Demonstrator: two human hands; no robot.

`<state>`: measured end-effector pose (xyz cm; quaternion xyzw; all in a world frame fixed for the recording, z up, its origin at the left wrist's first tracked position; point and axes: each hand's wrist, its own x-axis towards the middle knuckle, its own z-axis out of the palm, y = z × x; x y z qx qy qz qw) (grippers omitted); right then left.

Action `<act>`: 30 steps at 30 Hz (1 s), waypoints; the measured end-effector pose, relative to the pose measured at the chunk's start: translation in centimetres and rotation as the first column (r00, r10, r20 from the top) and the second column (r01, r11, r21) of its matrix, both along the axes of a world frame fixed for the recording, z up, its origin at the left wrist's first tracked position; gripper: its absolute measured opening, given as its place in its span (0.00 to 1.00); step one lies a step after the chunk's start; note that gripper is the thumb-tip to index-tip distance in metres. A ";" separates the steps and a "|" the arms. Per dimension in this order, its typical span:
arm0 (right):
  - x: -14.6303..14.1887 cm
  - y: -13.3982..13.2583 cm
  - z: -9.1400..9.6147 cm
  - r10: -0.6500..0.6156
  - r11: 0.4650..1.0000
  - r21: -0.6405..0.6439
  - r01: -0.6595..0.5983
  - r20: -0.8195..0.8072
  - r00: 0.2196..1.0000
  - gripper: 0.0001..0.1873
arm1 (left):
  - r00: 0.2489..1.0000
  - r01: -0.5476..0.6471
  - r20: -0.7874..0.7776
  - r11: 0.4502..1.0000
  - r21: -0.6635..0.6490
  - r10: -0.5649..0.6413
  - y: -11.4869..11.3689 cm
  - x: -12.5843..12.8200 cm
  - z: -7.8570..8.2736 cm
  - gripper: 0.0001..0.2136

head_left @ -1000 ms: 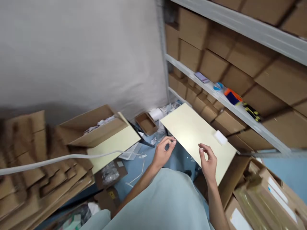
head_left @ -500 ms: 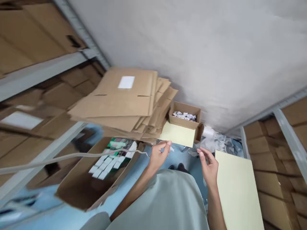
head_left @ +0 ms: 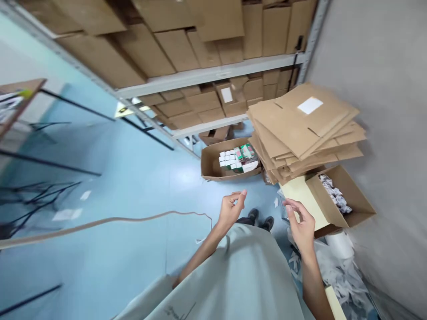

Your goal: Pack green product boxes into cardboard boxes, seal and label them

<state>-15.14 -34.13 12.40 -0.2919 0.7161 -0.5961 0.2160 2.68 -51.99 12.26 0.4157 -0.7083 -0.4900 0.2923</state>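
My left hand point(head_left: 231, 208) hovers over the blue floor, its fingers loosely curled with a gap beside the thumb. It holds nothing that I can see. To its right, my right hand point(head_left: 302, 222) is likewise half curled, thumb and forefinger a little apart, with nothing visible in it. Behind the right hand, a pale yellow sheet point(head_left: 298, 195) lies partly under an open carton point(head_left: 358, 195) of crumpled white pieces. Beyond my left hand, a long open cardboard box point(head_left: 211, 164) holds small white and green boxes point(head_left: 230, 158).
Flattened cardboard boxes point(head_left: 293, 120) are stacked beside the grey wall point(head_left: 383, 89). A metal shelf point(head_left: 207, 75) with brown cartons runs across the back. A pale cord point(head_left: 116, 219) crosses at left, near table legs point(head_left: 66, 164). White wrapping scraps point(head_left: 343, 280) and a white roll point(head_left: 339, 245) lie at lower right.
My view has swung left, bringing the shelf, open floor and table legs into sight. The stack and cartons now appear farther right. Both hands keep much the same pose.
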 end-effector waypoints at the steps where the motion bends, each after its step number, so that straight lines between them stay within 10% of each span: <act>1: 0.0 -0.7 -0.2 0.047 0.999 0.002 -0.047 0.010 0.999 0.17 | 0.999 -0.041 0.009 0.999 0.007 0.041 0.4 0.6 -0.1 0.36; 12: 7.4 -9.6 0.1 0.440 0.896 0.035 -0.443 0.068 0.896 0.15 | 0.945 -0.326 0.018 0.942 0.079 0.325 -1.1 9.1 -2.1 0.33; 30: 25.0 -31.2 -1.4 0.465 0.861 0.156 -0.484 0.142 0.874 0.19 | 0.907 -0.405 -0.037 0.895 0.186 0.419 -21.1 25.5 -3.3 0.32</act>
